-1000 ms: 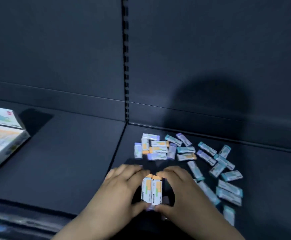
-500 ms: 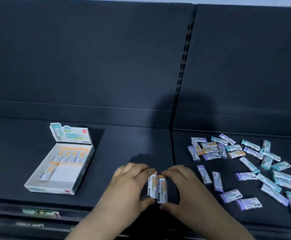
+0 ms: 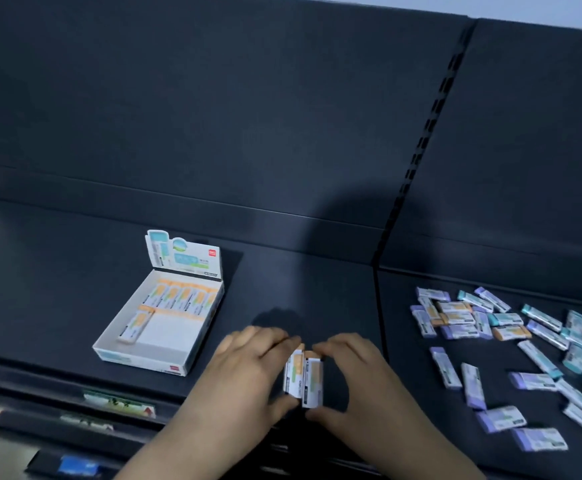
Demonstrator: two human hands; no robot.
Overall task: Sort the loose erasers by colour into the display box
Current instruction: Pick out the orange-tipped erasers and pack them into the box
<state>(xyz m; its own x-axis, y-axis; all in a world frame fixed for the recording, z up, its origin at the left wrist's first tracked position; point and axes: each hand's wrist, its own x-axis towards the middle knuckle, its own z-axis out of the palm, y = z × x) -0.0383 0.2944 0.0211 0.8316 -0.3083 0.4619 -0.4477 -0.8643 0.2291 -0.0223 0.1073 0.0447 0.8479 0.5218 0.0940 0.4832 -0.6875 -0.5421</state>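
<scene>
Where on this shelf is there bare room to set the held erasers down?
Bare shelf lies between the display box and the left hand. The box's front half is bare beside one orange eraser. Loose erasers crowd the right shelf.

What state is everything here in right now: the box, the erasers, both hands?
display box: open, flap upright, partly filled.
boxed erasers: orange, lying flat.
held erasers: orange, side by side, between both hands.
left hand: grips held erasers.
right hand: grips held erasers.
loose erasers: scattered on shelf, mixed colours.

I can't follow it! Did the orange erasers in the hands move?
Yes. The orange erasers went left: they were right of the shelf seam, now they are left of it, nearer the display box.
</scene>
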